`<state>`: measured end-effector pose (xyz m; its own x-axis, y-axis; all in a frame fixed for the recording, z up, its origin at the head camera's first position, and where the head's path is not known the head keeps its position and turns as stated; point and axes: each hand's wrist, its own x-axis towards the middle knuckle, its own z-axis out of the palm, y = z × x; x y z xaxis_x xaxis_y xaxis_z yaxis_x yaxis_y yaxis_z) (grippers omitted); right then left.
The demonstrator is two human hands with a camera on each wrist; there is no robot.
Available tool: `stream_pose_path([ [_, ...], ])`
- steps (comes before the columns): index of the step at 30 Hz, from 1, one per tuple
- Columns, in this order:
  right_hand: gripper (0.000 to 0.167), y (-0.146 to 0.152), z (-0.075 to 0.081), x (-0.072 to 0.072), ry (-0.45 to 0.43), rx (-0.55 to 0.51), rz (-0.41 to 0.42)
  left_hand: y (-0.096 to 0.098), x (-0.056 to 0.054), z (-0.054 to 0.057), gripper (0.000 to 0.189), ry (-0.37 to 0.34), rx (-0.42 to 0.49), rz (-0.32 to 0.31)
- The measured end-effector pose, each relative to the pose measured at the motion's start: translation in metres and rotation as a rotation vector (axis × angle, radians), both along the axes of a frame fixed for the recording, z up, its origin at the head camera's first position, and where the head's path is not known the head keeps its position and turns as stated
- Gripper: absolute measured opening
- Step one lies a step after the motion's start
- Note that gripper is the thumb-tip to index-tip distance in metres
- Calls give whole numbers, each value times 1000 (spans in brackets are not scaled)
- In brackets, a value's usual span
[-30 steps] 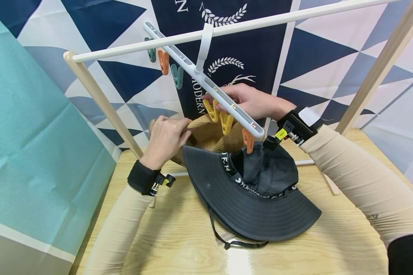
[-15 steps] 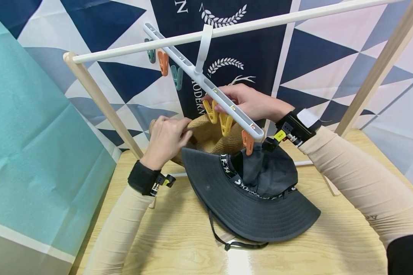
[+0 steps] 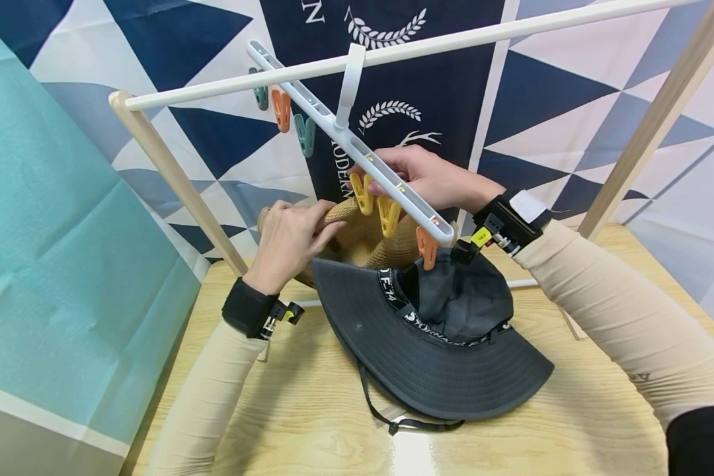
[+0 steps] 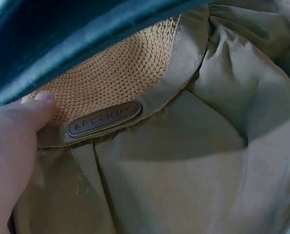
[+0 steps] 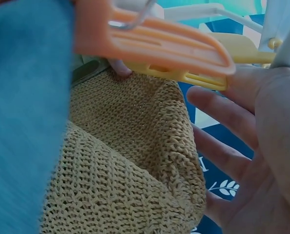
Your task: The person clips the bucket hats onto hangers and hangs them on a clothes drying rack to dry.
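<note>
Pinching one woven hat (image 3: 359, 246) mid-frame with left grip (image 3: 288, 241) and one yellow clip (image 3: 365, 203) of two with right grip (image 3: 434, 175), above one black hat (image 3: 428, 367).

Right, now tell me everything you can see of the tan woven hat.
The tan, straw-like woven hat has a coarse knit joined to smooth olive-brown cloth, which lies in creases. A dark brown, elongated label sits at the seam, its lettering hard to read. The woven part is folded. The hat is below the pale blue plastic hanger, partly hidden behind the black wide-brimmed fabric hat. The left hand pinches its edge; a yellow plastic clip overlaps its upper edge, its grip unclear.
</note>
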<state>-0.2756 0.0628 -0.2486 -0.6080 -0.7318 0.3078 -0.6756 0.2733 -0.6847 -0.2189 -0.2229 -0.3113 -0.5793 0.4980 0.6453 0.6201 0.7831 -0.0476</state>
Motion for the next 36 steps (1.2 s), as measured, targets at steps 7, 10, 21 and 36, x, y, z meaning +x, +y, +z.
stream_pose_path([
  [7,29,-4,0,0,-3,-18,-42,-1,-2,-2,27,25,-15,-14],
  [10,28,-4,-1,0,-26,-36,-36,-1,-2,-2,25,21,-25,-13],
  [21,27,-7,1,0,-14,-53,-49,3,-1,2,20,11,-48,-5],
  [36,30,-10,1,-2,27,-35,-58,7,-1,6,22,12,-86,-24],
])
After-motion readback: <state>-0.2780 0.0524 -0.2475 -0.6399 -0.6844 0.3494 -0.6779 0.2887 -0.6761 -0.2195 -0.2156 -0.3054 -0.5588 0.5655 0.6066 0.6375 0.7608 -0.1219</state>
